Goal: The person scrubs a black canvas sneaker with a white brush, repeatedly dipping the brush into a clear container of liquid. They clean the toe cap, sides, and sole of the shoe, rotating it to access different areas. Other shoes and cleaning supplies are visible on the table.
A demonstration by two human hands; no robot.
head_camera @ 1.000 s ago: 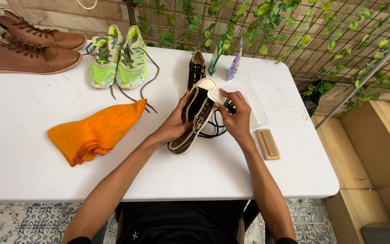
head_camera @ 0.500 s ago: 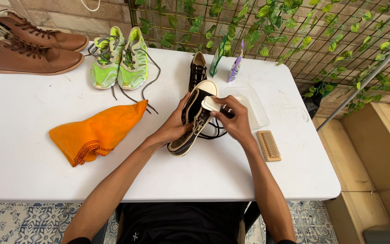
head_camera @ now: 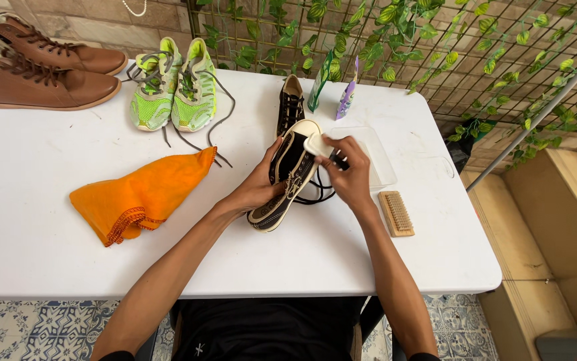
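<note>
Sneaker wiped over the desk [head_camera: 48, 220]
Left hand [head_camera: 256, 190] grips the sneaker [head_camera: 287, 175]; right hand [head_camera: 350, 175] pinches a white pad [head_camera: 316, 145] on its toe.

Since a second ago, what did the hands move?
The right hand slid its small white pad from the toe's right side onto the toe of the black sneaker. The left hand kept holding the sneaker; everything else on the table stayed put.

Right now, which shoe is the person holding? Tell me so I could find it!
Find the white table and go to its middle, right of the orange cloth. There the left hand holds a dark sneaker off the table. Unlike the brown boots and green running shoes, it is black with a white toe cap.
</note>
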